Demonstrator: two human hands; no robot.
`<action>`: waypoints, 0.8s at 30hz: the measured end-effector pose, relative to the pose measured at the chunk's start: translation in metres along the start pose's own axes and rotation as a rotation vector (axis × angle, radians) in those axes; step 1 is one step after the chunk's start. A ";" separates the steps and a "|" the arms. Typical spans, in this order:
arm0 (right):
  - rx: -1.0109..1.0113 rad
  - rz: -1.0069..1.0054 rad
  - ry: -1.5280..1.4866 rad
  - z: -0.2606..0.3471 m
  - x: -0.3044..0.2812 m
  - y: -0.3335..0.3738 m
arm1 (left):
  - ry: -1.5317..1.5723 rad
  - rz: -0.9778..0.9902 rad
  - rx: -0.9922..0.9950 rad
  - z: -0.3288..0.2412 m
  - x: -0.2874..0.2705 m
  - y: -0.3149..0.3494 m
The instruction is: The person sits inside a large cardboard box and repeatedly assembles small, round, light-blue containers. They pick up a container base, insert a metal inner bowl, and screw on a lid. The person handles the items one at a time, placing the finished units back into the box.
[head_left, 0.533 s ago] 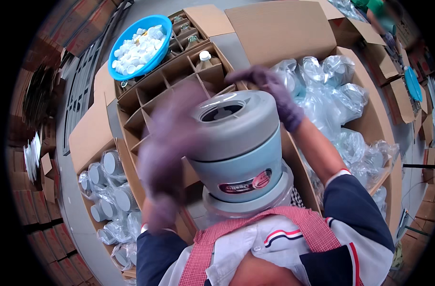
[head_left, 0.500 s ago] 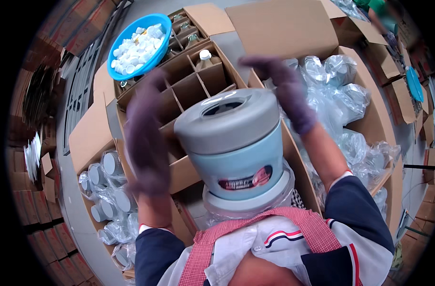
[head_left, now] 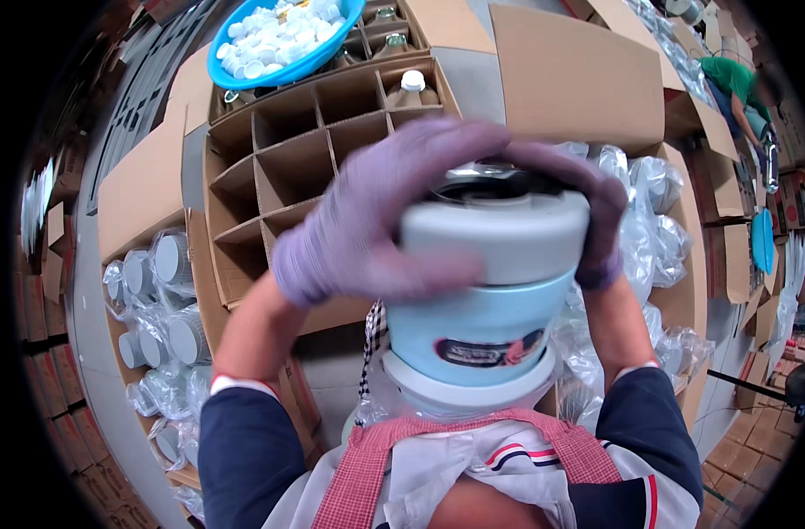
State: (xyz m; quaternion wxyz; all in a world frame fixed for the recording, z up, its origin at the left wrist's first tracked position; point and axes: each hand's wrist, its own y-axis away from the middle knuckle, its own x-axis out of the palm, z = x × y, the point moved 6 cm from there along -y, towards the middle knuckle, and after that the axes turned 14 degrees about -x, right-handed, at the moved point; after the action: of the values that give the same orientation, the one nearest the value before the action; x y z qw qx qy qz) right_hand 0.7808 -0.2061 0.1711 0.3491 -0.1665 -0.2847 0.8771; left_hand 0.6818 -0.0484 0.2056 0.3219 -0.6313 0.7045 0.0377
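A light blue, drum-shaped container (head_left: 477, 319) with a dark oval label stands upright close to my chest on a pale round base. Its wide grey lid (head_left: 499, 236) has a dark opening with a shiny rim on top. My left hand (head_left: 402, 198), in a purple glove, curves over the lid's left side, its thumb across the front. Opposite it, my right hand (head_left: 592, 198), gloved alike, wraps the lid's far right side. Both hands are smeared by motion, and some fingertips are hidden behind the lid's top.
Beyond is a divided cardboard box (head_left: 288, 167) holding a white-capped bottle (head_left: 411, 88). A blue basin (head_left: 310, 60) of white caps rests at the far left. Bagged grey cylinders (head_left: 189, 333) lie left, plastic-wrapped items (head_left: 658, 212) right. A person in green (head_left: 729, 81) works at the far right.
My hands, held apart on either side of the container, have come together onto its grey lid. The view has shifted, and the container now appears farther right.
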 end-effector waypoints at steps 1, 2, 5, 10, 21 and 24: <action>0.129 -0.020 -0.052 -0.016 0.001 -0.007 | 0.181 0.116 -0.248 0.011 -0.001 -0.008; 0.249 -0.039 -0.108 -0.030 0.003 -0.018 | 0.196 0.062 -0.310 0.026 -0.008 -0.016; 0.421 -0.086 -0.253 -0.074 0.016 -0.027 | 0.428 -0.142 -0.451 0.099 -0.042 -0.042; 0.269 -0.159 -0.379 -0.085 0.009 -0.024 | 0.496 -0.054 -0.230 0.125 -0.049 -0.036; -0.089 0.093 -0.227 -0.019 0.022 0.000 | 0.486 -0.268 -0.079 0.066 -0.010 0.025; -0.029 0.115 -0.119 -0.057 0.015 0.006 | 0.385 -0.414 -0.521 0.060 -0.006 0.013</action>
State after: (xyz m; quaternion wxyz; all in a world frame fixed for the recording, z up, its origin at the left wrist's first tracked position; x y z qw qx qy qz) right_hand 0.7946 -0.1773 0.1214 0.2783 -0.1350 -0.3075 0.8998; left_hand 0.6942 -0.0131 0.1566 0.0131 -0.8164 0.5766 0.0305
